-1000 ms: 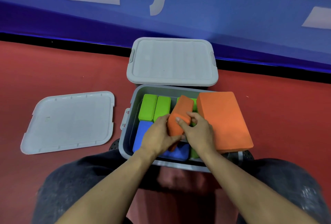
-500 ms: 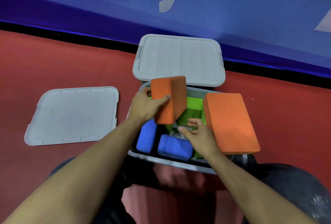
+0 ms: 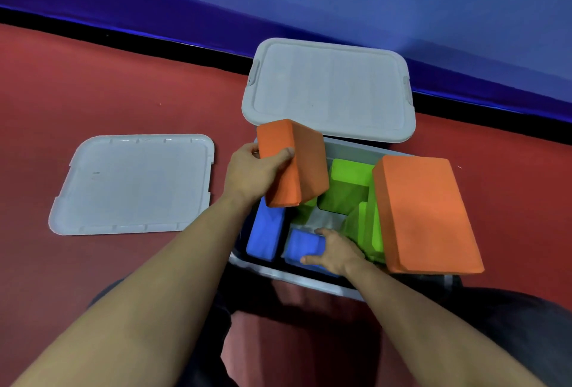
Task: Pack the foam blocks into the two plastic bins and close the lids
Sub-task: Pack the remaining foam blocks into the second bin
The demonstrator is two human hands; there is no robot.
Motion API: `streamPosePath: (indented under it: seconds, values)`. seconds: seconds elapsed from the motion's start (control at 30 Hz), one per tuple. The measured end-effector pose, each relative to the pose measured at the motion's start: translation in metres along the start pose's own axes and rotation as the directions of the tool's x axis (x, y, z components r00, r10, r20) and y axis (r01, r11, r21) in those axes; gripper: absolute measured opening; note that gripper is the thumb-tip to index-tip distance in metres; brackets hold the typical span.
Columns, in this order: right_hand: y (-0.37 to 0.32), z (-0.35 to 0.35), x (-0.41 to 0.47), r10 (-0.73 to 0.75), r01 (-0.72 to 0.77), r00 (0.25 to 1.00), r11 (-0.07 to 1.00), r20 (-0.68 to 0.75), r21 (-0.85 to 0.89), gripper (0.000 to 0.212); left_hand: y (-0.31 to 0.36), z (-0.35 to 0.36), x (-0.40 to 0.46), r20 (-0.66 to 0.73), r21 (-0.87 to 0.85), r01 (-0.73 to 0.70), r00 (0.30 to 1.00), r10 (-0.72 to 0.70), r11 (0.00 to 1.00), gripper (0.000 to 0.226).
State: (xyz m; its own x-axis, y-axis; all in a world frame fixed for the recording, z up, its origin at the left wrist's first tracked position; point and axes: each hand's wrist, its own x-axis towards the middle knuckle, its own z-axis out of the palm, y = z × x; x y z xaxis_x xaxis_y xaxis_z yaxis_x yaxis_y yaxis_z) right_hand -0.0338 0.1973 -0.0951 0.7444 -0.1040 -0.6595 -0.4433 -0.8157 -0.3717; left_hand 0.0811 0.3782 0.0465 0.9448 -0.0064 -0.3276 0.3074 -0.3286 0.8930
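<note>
An open grey bin (image 3: 297,278) sits on the red floor in front of my knees. Inside lie two blue foam blocks (image 3: 265,233) and several green foam blocks (image 3: 346,188). My left hand (image 3: 250,174) grips an orange foam block (image 3: 294,163) and holds it above the bin's left part. My right hand (image 3: 332,252) reaches into the bin and holds the nearer blue block (image 3: 301,245), fingers curled round it. A large orange block (image 3: 424,213) rests tilted across the bin's right rim. Behind stands a second grey bin (image 3: 329,89) with its lid shut.
A loose grey lid (image 3: 136,183) lies flat on the floor to the left of the open bin. A blue wall with a black base strip (image 3: 123,36) runs behind the bins. My dark-trousered knees (image 3: 510,318) flank the open bin.
My left hand has lifted the orange block up out of the bin. My right hand let go of it and dropped onto the nearer blue block.
</note>
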Motion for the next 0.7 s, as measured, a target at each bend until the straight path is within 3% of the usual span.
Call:
streamPosePath:
  seconds: [0.1, 0.27, 0.5, 0.6, 0.7]
  values:
    - [-0.006, 0.007, 0.007, -0.043, 0.041, 0.999, 0.987, -0.012, -0.154, 0.098, 0.001, 0.001, 0.007, -0.013, -0.001, 0.005, 1.0, -0.005, 1.0, 0.046]
    - [-0.008, 0.006, 0.004, -0.053, 0.03, 0.994, 0.973, -0.097, -0.229, 0.079, 0.006, 0.003, 0.015, -0.032, 0.034, 0.01, 0.999, -0.009, 0.999, 0.047]
    - [0.004, -0.011, -0.005, 0.213, -0.251, 0.942, 0.96, -0.258, -0.125, 0.079, 0.013, 0.004, 0.007, -0.065, 0.052, -0.003, 0.998, 0.006, 0.999, 0.074]
    - [0.005, -0.014, -0.003, 0.303, -0.313, 0.904, 0.95, -0.303, 0.018, 0.09, 0.015, 0.003, 0.003, -0.078, 0.11, -0.02, 0.997, 0.029, 0.994, 0.073]
    - [0.003, -0.014, 0.001, 0.318, -0.327, 0.907, 0.945, -0.277, 0.015, 0.097, 0.019, 0.002, 0.002, -0.067, 0.151, -0.033, 0.997, 0.044, 0.988, 0.07]
